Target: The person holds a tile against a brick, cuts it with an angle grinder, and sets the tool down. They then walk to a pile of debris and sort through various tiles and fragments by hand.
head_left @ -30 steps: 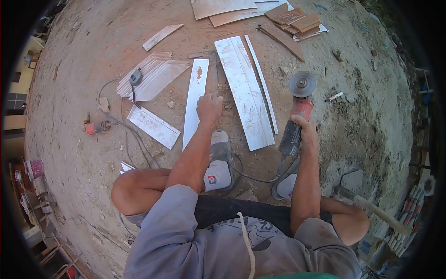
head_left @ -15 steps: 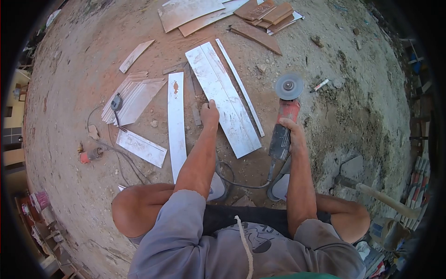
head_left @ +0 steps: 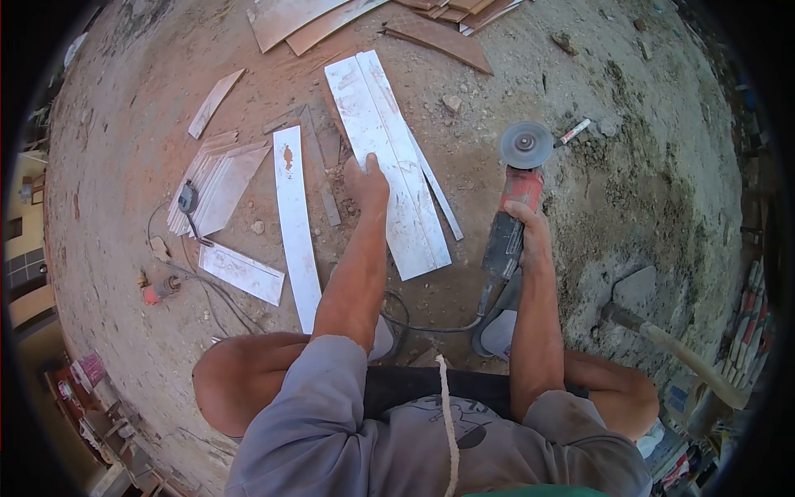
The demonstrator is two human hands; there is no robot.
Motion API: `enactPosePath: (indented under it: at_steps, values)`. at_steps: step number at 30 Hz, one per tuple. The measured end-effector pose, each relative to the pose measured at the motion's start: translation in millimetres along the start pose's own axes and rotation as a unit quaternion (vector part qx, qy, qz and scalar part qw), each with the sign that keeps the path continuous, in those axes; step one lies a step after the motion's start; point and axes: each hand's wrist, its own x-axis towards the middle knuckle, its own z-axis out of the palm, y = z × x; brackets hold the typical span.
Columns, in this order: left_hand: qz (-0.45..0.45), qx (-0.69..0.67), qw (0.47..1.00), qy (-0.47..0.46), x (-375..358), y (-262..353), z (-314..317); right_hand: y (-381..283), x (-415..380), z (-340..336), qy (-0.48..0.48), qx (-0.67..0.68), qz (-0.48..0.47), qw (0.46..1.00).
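Note:
My left hand [head_left: 367, 180] grips the left edge of a long white tile [head_left: 393, 178], thumb on top and the other fingers hidden. A line runs lengthwise along the tile, and its right side covers part of a narrow white strip [head_left: 447, 207]. My right hand [head_left: 531, 230] is wrapped around the body of an angle grinder [head_left: 520, 190]. The grinder's disc [head_left: 526, 144] points away from me, apart from the tile. Its cable [head_left: 439, 329] loops back between my feet. Left of my left hand lie a long white tile piece [head_left: 296, 224] and a metal square [head_left: 312, 141].
A stack of tile pieces [head_left: 224, 182] lies at left, near a second red power tool [head_left: 157, 291] and a short white piece [head_left: 240, 273]. A marker [head_left: 574, 132] lies beyond the disc. Brown tile pieces [head_left: 439, 41] are at the far side. A shovel [head_left: 675, 344] lies at right.
My left hand has shifted the long tile rightward, so it now overlaps the narrow strip that lay apart from it. The grinder stays in my right hand, its disc nearer the marker.

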Motion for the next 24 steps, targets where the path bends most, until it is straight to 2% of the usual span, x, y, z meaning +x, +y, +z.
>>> enactPosePath:
  at_steps: [1,3,4,6,7,9,12,13,15,18,19,21,22,24]
  values:
    - [-0.001,0.003,1.000,-0.001,2,3,1,1,2,-1,0.006,0.002,0.005,1.000]
    - [-0.084,0.083,0.993,-0.017,4,15,6,-3,2,2,0.003,0.002,0.005,1.000]
    - [-0.084,0.083,0.993,-0.016,4,19,9,-5,2,3,0.001,0.002,0.002,1.000]
    - [-0.104,0.124,0.986,0.028,1,17,15,-4,5,5,0.000,0.004,-0.004,1.000]
    - [-0.108,0.126,0.986,0.029,-2,17,17,-4,5,6,0.001,0.005,-0.009,1.000]
    - [-0.040,0.106,0.987,0.111,-19,13,17,-6,8,9,-0.010,0.003,-0.004,1.000]
    - [-0.113,0.056,0.991,0.053,-50,33,-8,-4,9,9,-0.016,0.021,0.013,1.000]
    - [-0.115,0.063,0.990,0.044,-63,44,-18,-3,10,9,-0.021,0.039,0.017,0.999]
    - [-0.207,0.148,0.967,0.004,-95,57,-39,-3,7,11,-0.017,0.042,0.017,0.999]
    - [-0.154,0.083,0.984,-0.034,-132,17,-47,-8,4,16,-0.020,0.043,0.007,0.999]
    - [-0.153,0.083,0.984,-0.035,-136,11,-50,-8,1,16,-0.020,0.040,0.012,0.999]
    - [-0.184,0.092,0.973,-0.104,-137,12,-60,-7,-6,17,-0.025,0.040,0.002,0.999]
    - [-0.181,0.089,0.974,-0.101,-138,11,-61,-8,-8,18,-0.030,0.039,-0.008,0.999]
    - [-0.110,0.159,0.979,-0.064,-140,10,-59,-7,-11,17,-0.038,0.035,-0.016,0.999]
